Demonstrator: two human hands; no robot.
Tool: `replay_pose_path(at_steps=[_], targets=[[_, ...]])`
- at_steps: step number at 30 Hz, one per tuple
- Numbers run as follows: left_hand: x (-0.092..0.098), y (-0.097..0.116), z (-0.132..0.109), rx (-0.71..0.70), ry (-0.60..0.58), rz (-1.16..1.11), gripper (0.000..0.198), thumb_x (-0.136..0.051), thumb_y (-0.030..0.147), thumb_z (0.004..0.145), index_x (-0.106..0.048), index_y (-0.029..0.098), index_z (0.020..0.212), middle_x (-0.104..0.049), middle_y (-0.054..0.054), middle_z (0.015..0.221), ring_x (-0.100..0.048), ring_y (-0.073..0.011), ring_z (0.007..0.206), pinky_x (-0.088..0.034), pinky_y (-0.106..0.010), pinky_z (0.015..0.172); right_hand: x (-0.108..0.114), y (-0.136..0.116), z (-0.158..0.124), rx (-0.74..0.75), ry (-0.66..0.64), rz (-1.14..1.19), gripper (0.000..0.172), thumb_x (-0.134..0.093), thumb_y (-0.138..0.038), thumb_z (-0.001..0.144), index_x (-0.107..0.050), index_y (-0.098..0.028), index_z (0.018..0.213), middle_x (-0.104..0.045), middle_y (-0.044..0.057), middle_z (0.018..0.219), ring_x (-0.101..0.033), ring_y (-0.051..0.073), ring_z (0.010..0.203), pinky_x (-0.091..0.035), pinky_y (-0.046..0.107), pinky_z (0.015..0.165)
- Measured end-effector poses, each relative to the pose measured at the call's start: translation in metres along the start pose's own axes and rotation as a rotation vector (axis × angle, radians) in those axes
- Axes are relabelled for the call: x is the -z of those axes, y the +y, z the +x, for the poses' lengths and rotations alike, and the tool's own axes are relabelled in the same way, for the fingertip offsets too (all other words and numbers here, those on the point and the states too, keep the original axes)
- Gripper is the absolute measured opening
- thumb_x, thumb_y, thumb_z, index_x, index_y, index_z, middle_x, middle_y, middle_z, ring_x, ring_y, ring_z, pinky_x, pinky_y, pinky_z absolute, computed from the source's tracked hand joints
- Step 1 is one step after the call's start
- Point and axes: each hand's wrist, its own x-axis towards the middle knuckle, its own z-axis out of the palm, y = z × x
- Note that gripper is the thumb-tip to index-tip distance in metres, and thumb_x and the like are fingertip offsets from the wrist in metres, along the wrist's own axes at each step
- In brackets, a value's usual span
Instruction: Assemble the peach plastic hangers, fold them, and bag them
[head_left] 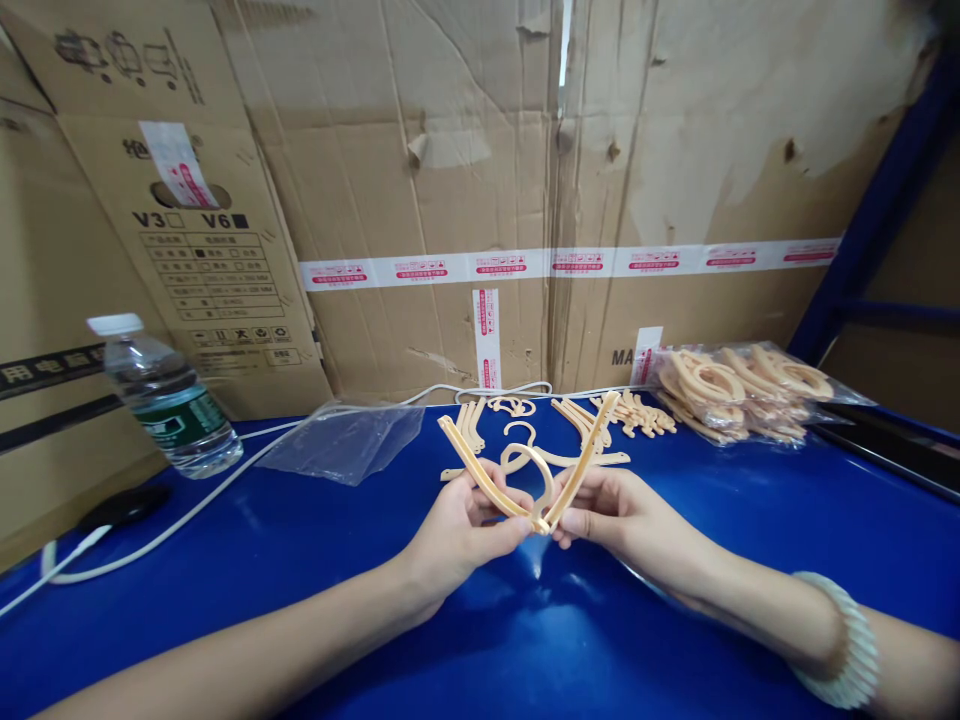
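My left hand and my right hand meet over the blue table, both pinched on a beige plastic hanger. Its two arms rise in a V from a joint between my fingertips, and its hook curls between them. The left fingers grip the left arm, the right fingers the right arm. A white bead bracelet circles my right wrist. Just behind the hands lie several loose beige hanger parts.
A clear bag of hanger parts lies at the back right, an empty clear bag at centre left. A water bottle, a white cable and a black object sit at the left. Cardboard boxes wall the back.
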Motion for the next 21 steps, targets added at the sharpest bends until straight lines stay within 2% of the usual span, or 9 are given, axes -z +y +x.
replay_pose_path(at_steps=[7, 11, 16, 21], targets=[[-0.0008, -0.0029, -0.0003, -0.004, 0.066, 0.023, 0.047, -0.085, 0.027, 0.064, -0.041, 0.022, 0.081, -0.075, -0.002, 0.082, -0.069, -0.018, 0.081, -0.048, -0.03, 0.079, -0.0002, -0.0008, 0.0005, 0.01, 0.056, -0.077, 0.032, -0.084, -0.043, 0.067, -0.07, -0.017, 0.08, -0.071, 0.003, 0.075, -0.061, 0.015, 0.063, -0.052, 0.03, 0.066], [-0.0009, -0.0047, -0.0003, -0.014, 0.122, 0.019, 0.047, -0.086, 0.024, 0.062, -0.043, 0.021, 0.081, -0.075, -0.001, 0.079, -0.07, -0.0162, 0.079, -0.05, -0.028, 0.078, -0.0017, -0.0014, -0.0024, 0.022, 0.111, -0.149, 0.029, -0.085, -0.039, 0.065, -0.07, -0.017, 0.077, -0.07, 0.003, 0.071, -0.061, 0.015, 0.06, -0.053, 0.029, 0.063], [-0.003, -0.0041, -0.0015, -0.014, 0.128, -0.011, 0.046, -0.085, 0.022, 0.062, -0.042, 0.02, 0.08, -0.075, 0.0, 0.079, -0.07, -0.0136, 0.077, -0.051, -0.026, 0.077, -0.0074, 0.0032, -0.0054, 0.102, 0.186, -0.205, 0.024, -0.082, -0.036, 0.069, -0.069, -0.017, 0.076, -0.068, 0.001, 0.07, -0.058, 0.014, 0.059, -0.05, 0.026, 0.058], [-0.0022, -0.001, -0.0005, -0.004, 0.156, -0.019, 0.047, -0.085, 0.019, 0.062, -0.043, 0.019, 0.083, -0.075, -0.001, 0.074, -0.069, -0.0132, 0.072, -0.051, -0.024, 0.07, -0.0056, -0.0037, -0.0011, 0.11, 0.219, -0.244, 0.028, -0.083, -0.036, 0.068, -0.06, -0.018, 0.069, -0.063, -0.001, 0.06, -0.058, 0.014, 0.054, -0.05, 0.026, 0.054]])
